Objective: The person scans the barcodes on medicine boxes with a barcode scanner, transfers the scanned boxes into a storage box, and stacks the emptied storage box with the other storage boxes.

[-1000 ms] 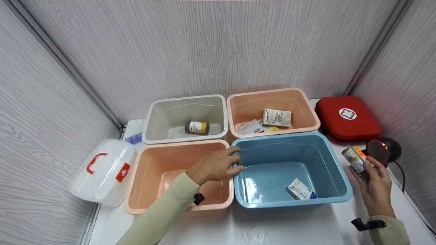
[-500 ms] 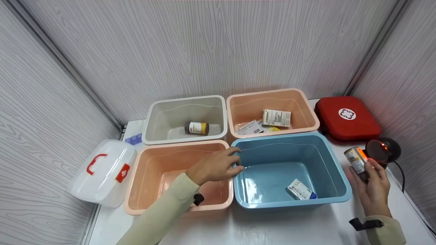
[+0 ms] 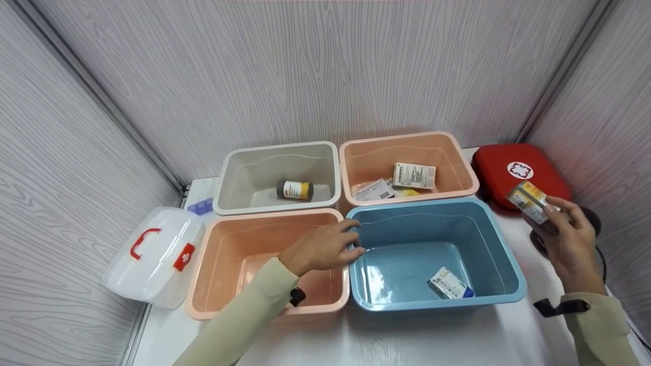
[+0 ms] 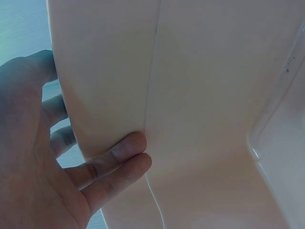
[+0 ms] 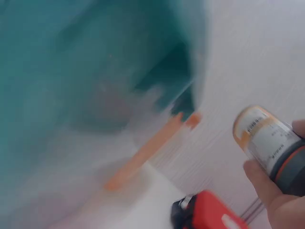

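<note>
My right hand [image 3: 574, 236] grips a small pill bottle [image 3: 531, 201] with a white and orange label, tilted above the table at the right. In the right wrist view the bottle [image 5: 269, 140] shows barcodes and a dark grey end by the fingers. My left hand [image 3: 325, 246] rests at the rims where the front peach bin [image 3: 269, 216] meets the blue bin [image 3: 437, 305]. In the left wrist view, two of its fingers [image 4: 126, 150] lie on the inside of the peach wall; the others reach past the rim. A white and blue box [image 3: 450, 283] lies in the blue bin.
Behind stand a grey bin [image 3: 277, 147] with a dark bottle [image 3: 296, 190] and a peach bin [image 3: 396, 136] with several packets. A red first-aid case [image 3: 508, 157] and a black scanner [image 3: 591, 219] sit right; a clear first-aid box [image 3: 152, 254] and purple pill organiser [image 3: 201, 207] sit left.
My right hand has lifted the pill bottle up and away from the scanner, toward the red case. The red light on the bottle is gone. My left hand has stayed in place.
</note>
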`<action>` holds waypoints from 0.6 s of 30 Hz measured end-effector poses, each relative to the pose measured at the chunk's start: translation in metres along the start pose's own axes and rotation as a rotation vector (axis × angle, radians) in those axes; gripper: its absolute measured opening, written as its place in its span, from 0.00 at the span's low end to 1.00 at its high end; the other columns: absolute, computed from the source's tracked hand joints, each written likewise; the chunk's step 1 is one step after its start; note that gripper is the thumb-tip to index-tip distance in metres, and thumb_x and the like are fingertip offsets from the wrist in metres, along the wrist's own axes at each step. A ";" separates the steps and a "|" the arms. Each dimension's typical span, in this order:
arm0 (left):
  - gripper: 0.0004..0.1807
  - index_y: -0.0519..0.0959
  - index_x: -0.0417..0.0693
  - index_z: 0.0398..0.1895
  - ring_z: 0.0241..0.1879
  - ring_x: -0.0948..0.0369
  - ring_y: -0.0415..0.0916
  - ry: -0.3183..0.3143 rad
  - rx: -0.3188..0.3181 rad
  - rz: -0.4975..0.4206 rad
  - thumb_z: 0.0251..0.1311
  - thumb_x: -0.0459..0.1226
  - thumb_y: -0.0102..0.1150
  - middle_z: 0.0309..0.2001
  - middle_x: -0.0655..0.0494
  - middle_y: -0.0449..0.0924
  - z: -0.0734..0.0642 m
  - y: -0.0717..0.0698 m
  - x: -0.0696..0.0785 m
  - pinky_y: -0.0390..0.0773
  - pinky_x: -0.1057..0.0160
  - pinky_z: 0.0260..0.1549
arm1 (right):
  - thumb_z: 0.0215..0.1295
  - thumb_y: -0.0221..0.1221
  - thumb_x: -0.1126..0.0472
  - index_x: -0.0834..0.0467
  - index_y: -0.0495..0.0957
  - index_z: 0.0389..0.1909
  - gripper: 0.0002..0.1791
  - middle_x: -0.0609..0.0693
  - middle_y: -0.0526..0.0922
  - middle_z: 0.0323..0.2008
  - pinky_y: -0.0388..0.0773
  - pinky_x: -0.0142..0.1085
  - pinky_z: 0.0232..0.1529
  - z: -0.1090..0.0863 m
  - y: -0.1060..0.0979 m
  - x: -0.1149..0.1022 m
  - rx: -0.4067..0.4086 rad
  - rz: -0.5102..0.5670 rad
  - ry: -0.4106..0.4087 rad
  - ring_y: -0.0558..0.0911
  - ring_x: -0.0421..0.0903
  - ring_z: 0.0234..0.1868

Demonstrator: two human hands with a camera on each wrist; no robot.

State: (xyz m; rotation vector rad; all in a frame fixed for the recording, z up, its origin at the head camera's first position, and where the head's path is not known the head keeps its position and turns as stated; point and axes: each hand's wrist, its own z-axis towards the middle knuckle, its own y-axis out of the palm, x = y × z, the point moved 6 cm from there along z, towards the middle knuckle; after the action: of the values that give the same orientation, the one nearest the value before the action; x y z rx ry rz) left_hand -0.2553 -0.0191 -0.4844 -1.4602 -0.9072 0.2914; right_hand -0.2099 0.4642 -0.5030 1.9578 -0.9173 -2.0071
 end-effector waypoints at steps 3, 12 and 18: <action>0.24 0.85 0.55 0.58 0.71 0.51 0.77 0.003 0.003 0.000 0.82 0.59 0.49 0.82 0.54 0.66 -0.001 0.000 0.000 0.80 0.49 0.70 | 0.82 0.57 0.68 0.59 0.77 0.71 0.20 0.47 0.59 0.69 0.88 0.37 0.57 0.013 0.032 -0.013 -0.098 -0.071 0.006 0.67 0.49 0.68; 0.24 0.85 0.54 0.58 0.69 0.52 0.79 0.003 0.010 0.000 0.82 0.59 0.48 0.81 0.53 0.68 -0.001 0.001 -0.001 0.80 0.50 0.69 | 0.78 0.63 0.68 0.61 0.76 0.69 0.22 0.52 0.63 0.68 0.87 0.32 0.57 0.051 0.139 -0.011 -0.291 -0.330 -0.023 0.67 0.53 0.69; 0.23 0.85 0.55 0.59 0.70 0.52 0.78 -0.006 0.000 -0.008 0.82 0.58 0.49 0.82 0.53 0.66 0.000 0.001 0.000 0.80 0.49 0.70 | 0.76 0.68 0.58 0.54 0.73 0.73 0.28 0.52 0.61 0.73 0.83 0.39 0.66 0.067 0.208 0.015 -0.356 -0.467 0.081 0.63 0.56 0.74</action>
State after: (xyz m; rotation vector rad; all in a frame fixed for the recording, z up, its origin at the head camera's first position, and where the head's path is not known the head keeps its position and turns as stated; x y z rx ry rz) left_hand -0.2548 -0.0186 -0.4857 -1.4561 -0.9176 0.2906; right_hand -0.3335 0.3117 -0.4060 2.1543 -0.0656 -2.1066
